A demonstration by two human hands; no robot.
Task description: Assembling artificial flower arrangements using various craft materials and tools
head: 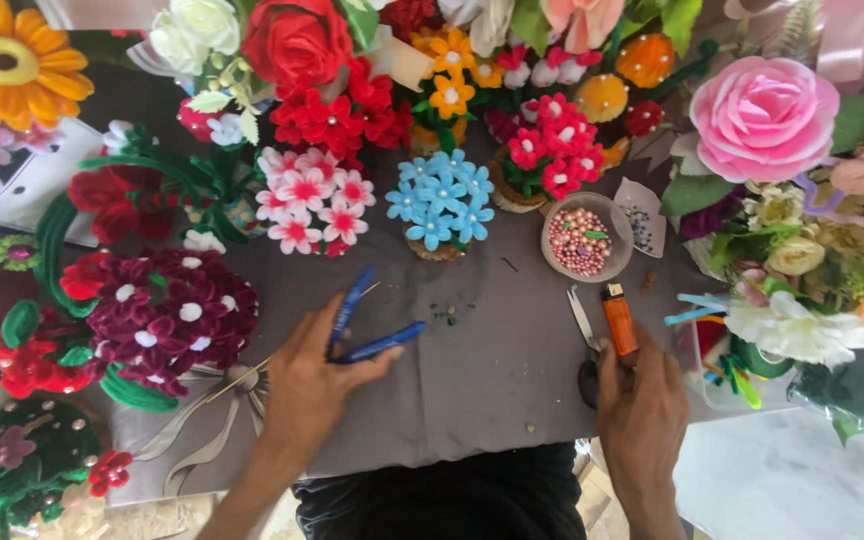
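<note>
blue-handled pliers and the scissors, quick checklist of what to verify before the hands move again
1. Left hand has a grip on the blue-handled pliers: ok, fingers wrap the handles, which are spread apart.
2. Plier tips visible: cannot tell, the hand covers them.
3. Right hand on the scissors: ok, it rests over the dark handles, blades point away from the body.
4. Orange lighter clear of the scissors: not ok, it lies right beside the blades and touches the right hand.
5. Bowl of pink beads upright and out of the way: ok, it stands beyond the scissors.
6. Grey cloth between the hands: ok, only small scraps lie there.
</note>
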